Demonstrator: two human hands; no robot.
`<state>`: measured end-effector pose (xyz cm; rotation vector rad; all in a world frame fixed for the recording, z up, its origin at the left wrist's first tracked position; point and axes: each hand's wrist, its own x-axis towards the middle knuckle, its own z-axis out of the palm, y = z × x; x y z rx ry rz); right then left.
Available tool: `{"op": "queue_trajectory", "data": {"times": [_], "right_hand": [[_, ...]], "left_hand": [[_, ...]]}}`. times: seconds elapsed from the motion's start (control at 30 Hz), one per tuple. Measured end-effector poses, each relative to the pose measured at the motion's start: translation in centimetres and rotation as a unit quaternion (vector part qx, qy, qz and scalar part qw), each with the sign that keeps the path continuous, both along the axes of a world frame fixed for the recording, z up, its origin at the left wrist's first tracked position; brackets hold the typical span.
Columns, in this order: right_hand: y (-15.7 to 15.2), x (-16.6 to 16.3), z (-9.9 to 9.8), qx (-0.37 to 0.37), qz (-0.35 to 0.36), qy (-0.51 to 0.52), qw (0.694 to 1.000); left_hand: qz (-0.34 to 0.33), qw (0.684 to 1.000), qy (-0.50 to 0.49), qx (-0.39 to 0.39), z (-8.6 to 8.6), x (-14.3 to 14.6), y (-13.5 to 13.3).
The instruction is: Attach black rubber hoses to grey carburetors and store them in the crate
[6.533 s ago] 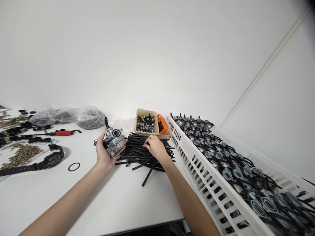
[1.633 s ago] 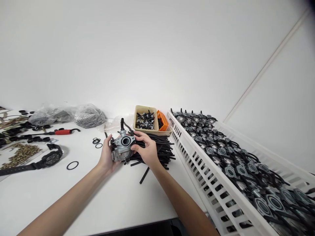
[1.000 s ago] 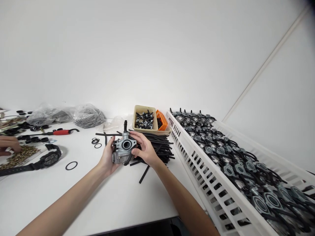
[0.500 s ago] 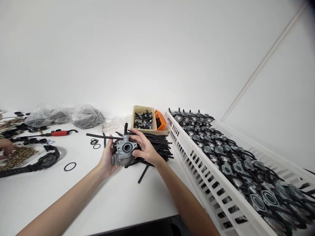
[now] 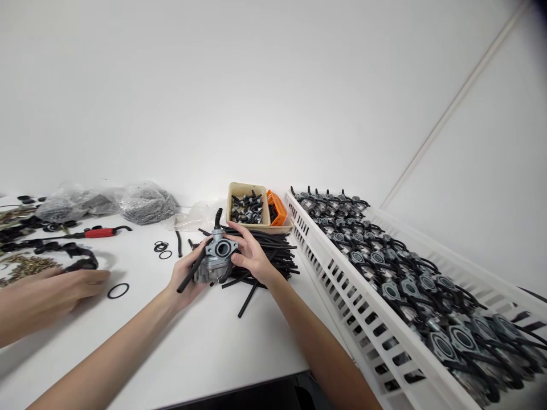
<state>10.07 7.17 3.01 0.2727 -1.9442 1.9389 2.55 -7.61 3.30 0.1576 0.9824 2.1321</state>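
Both hands hold a silver carburetor (image 5: 217,263) above the table, its round bore facing me and a black fitting upright on its top. My left hand (image 5: 187,277) is closed around its left side. A black rubber hose (image 5: 191,273) slants down and left across that hand from the carburetor. My right hand (image 5: 252,256) grips the right side, thumb near the flange and index finger stretched behind the top fitting. Behind and below lies a pile of black hoses (image 5: 277,250), partly hidden by my right hand.
A white crate (image 5: 367,316) full of carburetors stands at right. Behind the hoses are a beige bin (image 5: 248,189) of fittings and an orange basket (image 5: 277,202). Rubber rings (image 5: 118,290), a red-handled tool (image 5: 100,232), plastic bags (image 5: 147,202) and a co-worker's hand (image 5: 60,293) are at left.
The black hose on the carburetor has swung from pointing left to pointing down and toward me. At left, the co-worker's hand has reached in over the wristwatch.
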Motion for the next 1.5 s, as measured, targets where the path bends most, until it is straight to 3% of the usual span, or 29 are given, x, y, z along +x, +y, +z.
{"op": "queue_trajectory", "data": {"times": [0.27,0.37,0.47,0.6,0.77,0.97,1.1,1.23,1.37,1.5], "right_hand": [[0.5,-0.6,-0.4,-0.003,-0.126,0.041,0.991],[0.4,-0.7,-0.2,-0.015,-0.199,0.059,0.978],[0.0,-0.4,0.1,0.007,-0.219,0.052,0.974],[-0.6,0.3,0.7,0.113,-0.192,0.011,0.975],[-1.0,0.5,0.5,0.272,-0.170,0.003,0.947],[-0.9,-0.1,-0.9,0.334,-0.196,0.027,0.922],[-1.1,-0.2,-1.6,0.387,-0.243,0.084,0.886],[-1.5,-0.2,-1.7,0.424,-0.266,0.118,0.858],[-1.6,-0.3,-1.6,0.393,-0.269,0.159,0.865],[-1.5,-0.6,-1.9,0.353,-0.247,0.177,0.885]], "left_hand": [[0.050,0.991,0.126,0.014,-0.4,-0.5,0.2],[0.086,0.977,0.194,0.009,-0.6,-0.7,0.3],[0.138,0.953,0.269,-0.014,-1.0,-0.8,0.2],[0.206,0.909,0.355,-0.076,-1.5,-1.0,0.2],[0.296,0.839,0.424,-0.169,-2.3,-1.9,0.5],[0.313,0.786,0.490,-0.208,-2.7,-2.1,0.7],[0.313,0.791,0.485,-0.204,-2.6,-1.9,0.6],[0.294,0.826,0.445,-0.181,-2.6,-2.1,0.6],[0.271,0.856,0.411,-0.156,-2.8,-2.2,0.6],[0.259,0.865,0.403,-0.148,-2.8,-2.2,0.7]]}}
